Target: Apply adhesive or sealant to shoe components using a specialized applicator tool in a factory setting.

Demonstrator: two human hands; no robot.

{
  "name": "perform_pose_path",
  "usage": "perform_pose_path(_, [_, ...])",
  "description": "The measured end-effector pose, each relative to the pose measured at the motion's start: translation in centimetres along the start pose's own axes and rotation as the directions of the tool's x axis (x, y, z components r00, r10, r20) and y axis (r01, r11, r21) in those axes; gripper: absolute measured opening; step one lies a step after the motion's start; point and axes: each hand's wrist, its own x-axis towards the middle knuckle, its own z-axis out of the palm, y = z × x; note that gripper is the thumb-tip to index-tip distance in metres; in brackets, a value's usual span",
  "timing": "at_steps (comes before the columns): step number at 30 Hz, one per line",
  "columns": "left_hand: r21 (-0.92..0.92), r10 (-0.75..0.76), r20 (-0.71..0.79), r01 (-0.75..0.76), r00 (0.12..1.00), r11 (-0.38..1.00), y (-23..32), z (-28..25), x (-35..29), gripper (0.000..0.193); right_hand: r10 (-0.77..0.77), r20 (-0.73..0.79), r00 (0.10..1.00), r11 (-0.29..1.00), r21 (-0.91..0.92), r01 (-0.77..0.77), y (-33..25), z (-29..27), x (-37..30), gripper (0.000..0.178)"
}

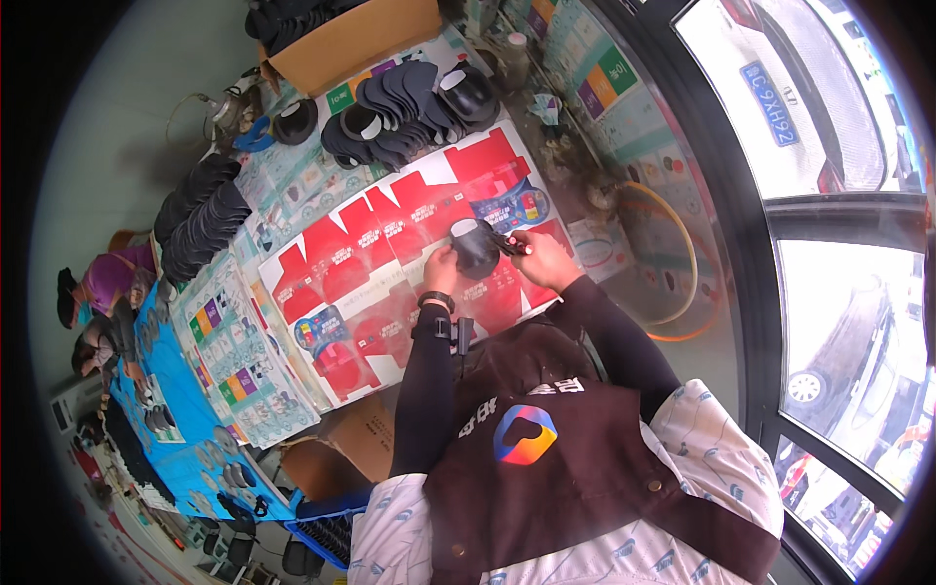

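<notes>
While both hands met over the middle of the worktop (292,210), a black curved piece (475,246) sat between them, held just above the red printed card sheets (390,244); the left hand (441,270) had its grip closed round the piece's left side, fingers curled against it; the right hand (542,255) was closed on a small dark tool with a red tip (514,245), whose end touched the piece's right edge; a dark band (436,299) circled the left wrist, and both forearms wore black sleeves; beyond the hands, a fanned heap of similar black pieces (409,112) lay at the far side of the worktop, with a brown cardboard box (356,44) holding more just behind it; a second stack of black pieces (200,219) ran along the left edge; farther left, a blue-covered table (180,390) carried small round parts, and another person (102,292) sat beside it; an orange hoop (682,263) lay to the right, near the window frame.
</notes>
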Motion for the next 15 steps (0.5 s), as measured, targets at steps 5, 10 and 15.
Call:
perform_pose_path(5, [0.004, -0.061, -0.024, 0.061, 0.998, 0.998, -0.5, -1.0, -0.1, 0.037, 0.009, 0.144, 0.990, 0.996, -0.087, 0.003, -0.3, -0.7, -0.1, 0.037])
perform_pose_path(10, [-0.027, 0.005, -0.018, -0.005, 1.000, 1.000, 0.1, -0.9, -0.5, 0.036, 0.021, 0.074, 0.997, 0.999, -0.044, -0.018, 0.0, -0.1, -0.4, 0.034])
perform_pose_path(15, [-0.017, -0.079, -0.015, 0.079, 0.997, 0.997, 2.4, 0.2, -1.5, 0.035, 0.005, 0.070, 0.998, 0.994, -0.113, 0.003, 1.4, 0.5, -1.1, 0.034])
